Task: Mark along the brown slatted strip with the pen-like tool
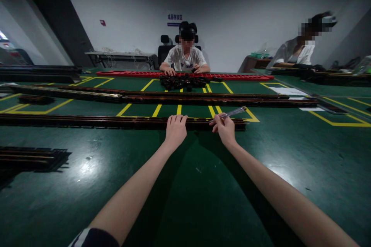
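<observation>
A long bundle of dark, thin strips [139, 122] runs left to right across the green table in front of me. My left hand [176, 129] is closed over this bundle, its fingertips curled over the far edge. To its right, my right hand [224, 127] pinches a slim, clear pen-like tool [236, 112] above the bundle's right end. The tool slants up to the right and has a brownish far tip; its exact kind cannot be made out. Part of the bundle is hidden behind both hands.
More dark strip bundles lie farther back [185, 98] and at the near left [34, 159]. A red slotted rail [246, 77] and a heap of black parts [185, 82] lie before a seated person [187, 56]. Another person [295, 52] works at the right.
</observation>
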`<action>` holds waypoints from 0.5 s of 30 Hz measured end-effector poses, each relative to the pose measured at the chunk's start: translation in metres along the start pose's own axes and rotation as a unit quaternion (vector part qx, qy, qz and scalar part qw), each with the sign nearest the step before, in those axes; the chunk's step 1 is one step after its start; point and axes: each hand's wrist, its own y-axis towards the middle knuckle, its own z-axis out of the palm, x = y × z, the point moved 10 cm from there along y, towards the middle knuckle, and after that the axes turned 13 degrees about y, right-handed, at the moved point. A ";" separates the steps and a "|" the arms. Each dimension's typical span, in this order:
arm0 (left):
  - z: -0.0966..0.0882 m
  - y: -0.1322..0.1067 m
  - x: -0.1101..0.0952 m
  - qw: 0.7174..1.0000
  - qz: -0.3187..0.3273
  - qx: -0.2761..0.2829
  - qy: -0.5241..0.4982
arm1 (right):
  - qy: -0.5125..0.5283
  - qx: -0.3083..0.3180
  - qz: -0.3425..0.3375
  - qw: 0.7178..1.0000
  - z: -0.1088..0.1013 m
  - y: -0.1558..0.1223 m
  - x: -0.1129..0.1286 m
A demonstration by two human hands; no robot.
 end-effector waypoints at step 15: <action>0.002 0.000 0.020 0.997 -0.075 -0.021 -0.026 | -0.013 0.017 0.010 1.000 0.005 -0.002 0.004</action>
